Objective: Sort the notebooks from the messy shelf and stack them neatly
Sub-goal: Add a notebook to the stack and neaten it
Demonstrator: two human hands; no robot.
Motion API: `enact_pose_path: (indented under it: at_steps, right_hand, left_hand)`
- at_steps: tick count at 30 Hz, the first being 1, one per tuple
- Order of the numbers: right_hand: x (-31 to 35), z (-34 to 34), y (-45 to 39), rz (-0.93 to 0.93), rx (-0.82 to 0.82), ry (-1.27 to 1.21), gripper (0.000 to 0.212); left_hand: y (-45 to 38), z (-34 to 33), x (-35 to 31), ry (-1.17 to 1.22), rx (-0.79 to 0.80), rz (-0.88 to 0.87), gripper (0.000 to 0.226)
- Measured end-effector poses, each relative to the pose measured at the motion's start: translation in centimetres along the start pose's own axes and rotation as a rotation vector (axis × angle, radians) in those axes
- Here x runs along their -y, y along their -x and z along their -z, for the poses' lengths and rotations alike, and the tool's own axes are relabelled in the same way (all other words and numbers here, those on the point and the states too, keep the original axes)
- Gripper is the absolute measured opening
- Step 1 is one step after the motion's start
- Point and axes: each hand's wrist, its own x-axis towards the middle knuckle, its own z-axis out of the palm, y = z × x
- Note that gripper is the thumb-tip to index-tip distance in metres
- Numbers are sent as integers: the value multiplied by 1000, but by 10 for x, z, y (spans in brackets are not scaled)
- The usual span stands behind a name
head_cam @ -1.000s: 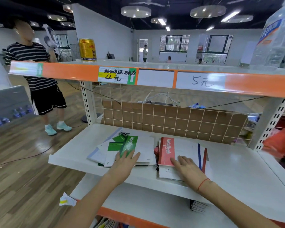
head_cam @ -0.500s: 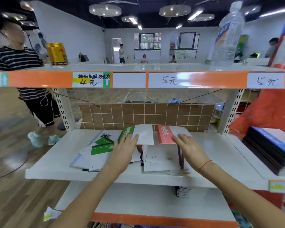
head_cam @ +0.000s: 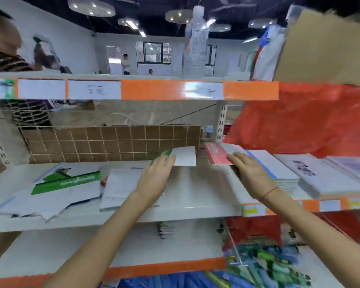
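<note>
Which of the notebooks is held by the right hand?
The red-spined notebook, held by the right hand above the blue-edged stack; the left hand holds the green-spined one.

no text legible – shelf labels (head_cam: 94, 89), notebook covers (head_cam: 68, 181) blurred

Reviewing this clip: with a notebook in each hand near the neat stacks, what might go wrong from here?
1. The left hand pinches the green notebook by one edge; it might slip or flop.
2. The right hand is bringing the red notebook to the blue-edged stack; it may land askew.
3. The loose pile overhangs the shelf edge and might slide off.
</note>
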Motion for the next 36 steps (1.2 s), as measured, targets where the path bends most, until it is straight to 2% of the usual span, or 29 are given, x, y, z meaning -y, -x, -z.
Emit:
enact_pose_path:
  at_steps: [2, 7, 9, 11, 12, 14, 16, 19, 21, 24, 26, 30, 31, 33, 34, 36]
  right_hand:
    - [-37, 12, 11, 13, 15, -1, 44]
    - [-115, 31, 31, 52, 1, -68, 42]
    - [-141, 29, 38, 40, 57, -73, 46]
    - [-158, 24, 41, 16, 115, -132, 64]
    - [-164, 21, 43, 9, 142, -149, 66]
    - [-172, 19, 45, 25, 181, -148, 52]
    - [-177, 13, 46, 56, 213, -176, 48]
    - [-183, 3, 49, 76, 360, -219, 49]
    - [-185, -4, 52, 65, 457, -292, 62]
    - [-188, -8, 61, -15, 708, -407, 49]
    - [-189, -14, 65, -45, 824, -385, 47]
    - [-188, -17, 63, -78, 805, -372, 45]
    - [-187, -15, 62, -86, 807, -368, 52]
    - [-185, -13, 61, -81, 786, -377, 83]
    - [-184, -14, 61, -63, 767, -364, 86]
    - [-183, -17, 61, -83, 744, -331, 69]
  left_hand:
    - [-12, -8, -34, 12, 7, 48, 79]
    - [-40, -22, -110, -72, 1, 116, 75]
    - [-46, -21, -132, -61, 31, 159, 71]
    - [-51, -22, -146, -83, 38, 200, 69]
    - [-54, -23, -150, -107, 37, 217, 69]
    - [-61, -26, -158, -145, 41, 244, 69]
    - [-68, -28, -162, -169, 58, 257, 68]
    - [-76, -31, -162, -211, 59, 269, 71]
    - [-80, -36, -160, -208, 51, 275, 70]
    - [-86, -40, -157, -181, 28, 266, 66]
    - [-90, -42, -158, -176, 7, 258, 65]
    - [-95, -46, -158, -175, -31, 234, 70]
    - [-96, -47, -158, -173, -42, 224, 71]
    - [-97, -48, -158, -176, -55, 214, 71]
    - [-98, -48, -159, -181, -61, 215, 71]
    - [-101, -47, -160, -191, -77, 215, 70]
